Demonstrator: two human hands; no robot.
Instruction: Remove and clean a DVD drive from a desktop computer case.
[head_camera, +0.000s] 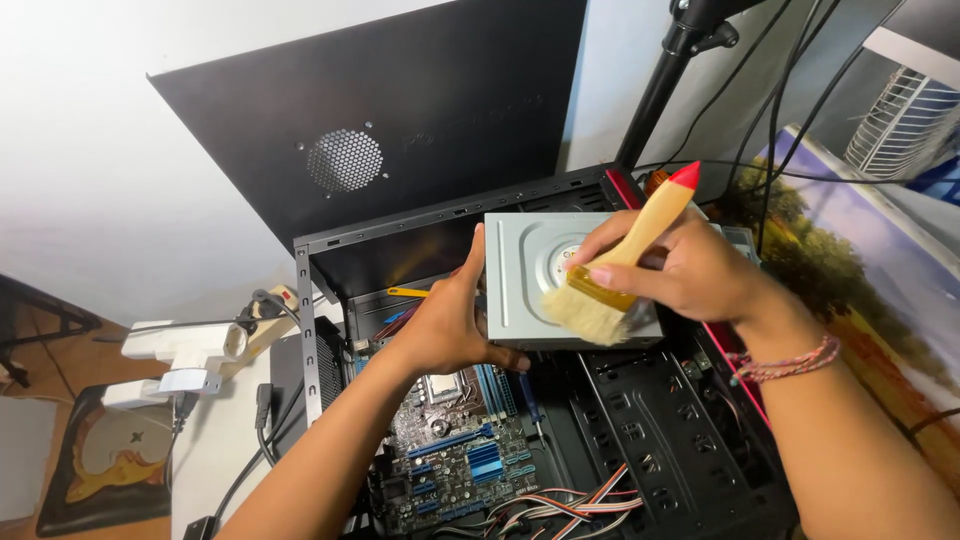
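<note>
We see the left hand (448, 325) gripping the grey optical drive (560, 275) by its left edge, above the open computer case (640, 420). The right hand (690, 270) clasps a wooden brush (625, 265), bristles on the drive's face. Below the drive lie the motherboard (460, 450) and loose cables (560, 505); behind it leans the black side panel (400, 110).

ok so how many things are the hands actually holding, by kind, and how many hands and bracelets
Hands: 2, left hand and right hand
Brushes: 1, wooden-handled brush with a red tip, in the right hand
Metal drive boxes: 1, grey drive, steadied by the left hand over the open computer case
Bracelets: 1, beaded bracelet on the right wrist
Total: 5
</note>
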